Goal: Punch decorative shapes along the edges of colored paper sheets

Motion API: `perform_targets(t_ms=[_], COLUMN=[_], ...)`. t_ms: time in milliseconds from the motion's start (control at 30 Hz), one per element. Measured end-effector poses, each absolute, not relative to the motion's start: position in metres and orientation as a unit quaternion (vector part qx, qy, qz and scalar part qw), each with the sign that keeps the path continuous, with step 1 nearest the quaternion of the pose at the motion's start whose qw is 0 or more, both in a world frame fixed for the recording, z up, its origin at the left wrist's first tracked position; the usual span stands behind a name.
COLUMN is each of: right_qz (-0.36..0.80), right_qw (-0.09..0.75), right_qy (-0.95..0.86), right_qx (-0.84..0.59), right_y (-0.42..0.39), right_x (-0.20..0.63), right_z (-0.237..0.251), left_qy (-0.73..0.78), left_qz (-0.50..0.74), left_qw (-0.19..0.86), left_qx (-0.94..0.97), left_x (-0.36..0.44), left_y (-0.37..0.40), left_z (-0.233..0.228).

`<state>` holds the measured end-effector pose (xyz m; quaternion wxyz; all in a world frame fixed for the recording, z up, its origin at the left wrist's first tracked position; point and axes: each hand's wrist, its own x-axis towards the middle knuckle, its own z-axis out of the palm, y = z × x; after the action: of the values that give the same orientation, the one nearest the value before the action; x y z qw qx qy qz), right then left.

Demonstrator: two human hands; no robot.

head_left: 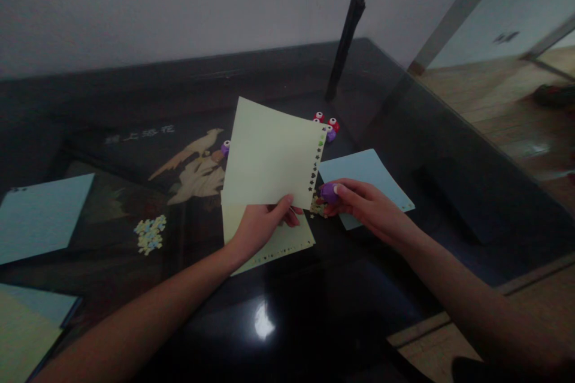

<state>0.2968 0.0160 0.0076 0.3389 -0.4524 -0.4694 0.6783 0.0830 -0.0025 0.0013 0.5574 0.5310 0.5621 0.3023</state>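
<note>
a pale yellow sheet [272, 155] is pinched at its lower edge by the left hand [258, 224], fingers clamped on it, and is held tilted above the dark desk [314, 311]. a row of punched stars runs down the sheet's right edge, its long axis lying from 12 to 6 o'clock. a purple punch [329, 192] is gripped by the right hand [368, 209], fingers closed round it, just at 3 o'clock of that edge's lower end; the right hand is the nearer one. a second yellow sheet [278, 242] lies under the left hand, a blue sheet [372, 176] under the right. more punches [327, 124] sit at 12 o'clock, confetti [150, 234] at 9.
</note>
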Motion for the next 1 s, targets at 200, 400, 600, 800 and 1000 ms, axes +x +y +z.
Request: perform_targets(t_ms=[200, 400, 600, 800, 1000], right_qz=[0.689, 0.718, 0.772, 0.814, 0.833], right_qw=[0.336, 0.331, 0.310, 0.294, 0.283], right_qy=[-0.463, -0.428, -0.364, -0.327, -0.324], right_qx=[-0.445, -0.438, -0.419, -0.379, -0.349], right_y=[0.016, 0.014, 0.014, 0.014, 0.014], right_x=[0.296, 0.295, 0.297, 0.298, 0.298], right_z=[0.010, 0.013, 0.012, 0.010, 0.010], left_qy=[0.556, 0.516, 0.478, 0.483, 0.480], left_qz=[0.324, 0.324, 0.326, 0.332, 0.345], left_qw=[0.572, 0.624, 0.652, 0.648, 0.653], left_qx=[0.508, 0.489, 0.491, 0.486, 0.473], left_x=[0.084, 0.083, 0.079, 0.079, 0.080], left_y=[-0.003, -0.001, 0.002, 0.000, 0.001], left_z=[0.000, 0.003, -0.003, -0.005, -0.007])
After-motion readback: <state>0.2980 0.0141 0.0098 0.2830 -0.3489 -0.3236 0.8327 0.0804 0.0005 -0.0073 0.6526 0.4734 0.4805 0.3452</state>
